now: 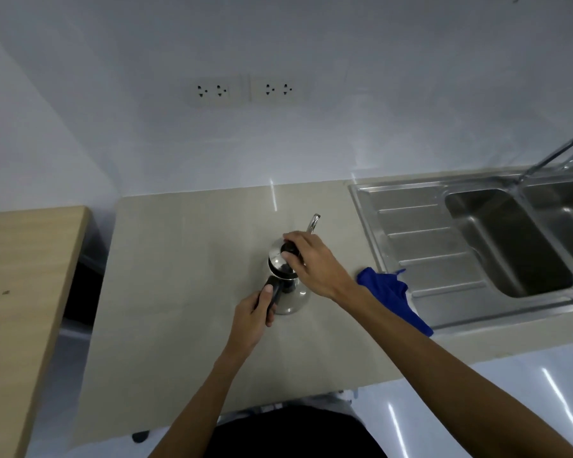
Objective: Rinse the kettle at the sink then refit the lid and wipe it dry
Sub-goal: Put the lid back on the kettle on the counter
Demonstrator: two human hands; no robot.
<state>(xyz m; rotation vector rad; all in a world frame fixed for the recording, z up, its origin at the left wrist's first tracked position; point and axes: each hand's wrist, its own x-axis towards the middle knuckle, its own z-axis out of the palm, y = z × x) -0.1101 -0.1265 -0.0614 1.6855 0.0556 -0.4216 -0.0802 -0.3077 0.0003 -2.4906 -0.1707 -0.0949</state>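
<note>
A small steel kettle [293,297] with a thin curved spout stands on the beige counter [186,259], left of the sink. My left hand [253,317] grips its black handle from the near side. My right hand [311,262] pinches the black knob of the steel lid [277,254], which sits tilted at the kettle's mouth. A crumpled blue cloth [392,294] lies on the counter's right, against the drainboard edge, just beyond my right wrist.
A steel sink [510,246] with a ribbed drainboard and a tap [553,157] fills the right side. Wall sockets [242,90] sit above the counter. A wooden surface [24,276] lies at the left, across a gap.
</note>
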